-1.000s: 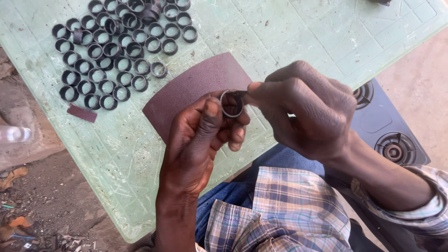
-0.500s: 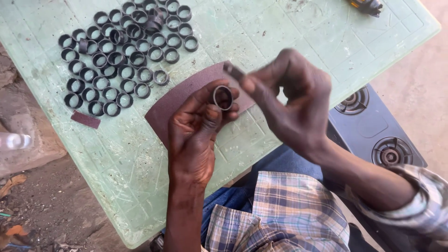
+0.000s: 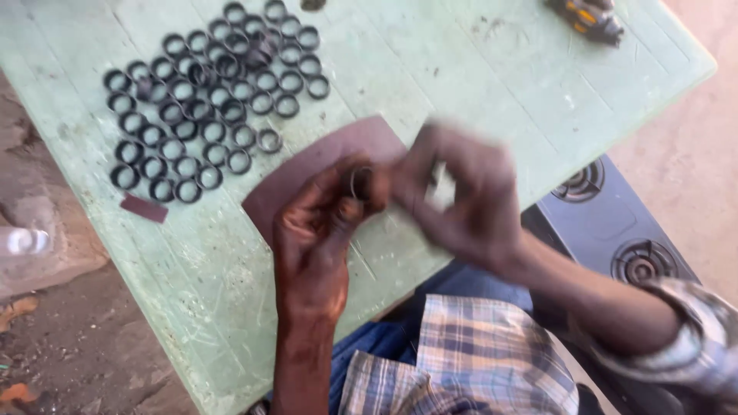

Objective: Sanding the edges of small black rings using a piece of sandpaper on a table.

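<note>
Blurring right hand (image 3: 469, 200) rejoins ring (image 3: 360, 183).

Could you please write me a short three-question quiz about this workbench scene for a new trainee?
1. True or false: the left hand pinches a small ring at its fingertips.
2. What lies flat on the green table under both hands?
A. a brown sheet
B. a white cloth
C. a metal tray
3. On which side of the picture do the loose dark rings lie in rows?

Key
1. True; the blurred right hand meets it there.
2. A, the brown sheet.
3. The upper left, beyond the sheet, with a small brown strip near them.
</note>
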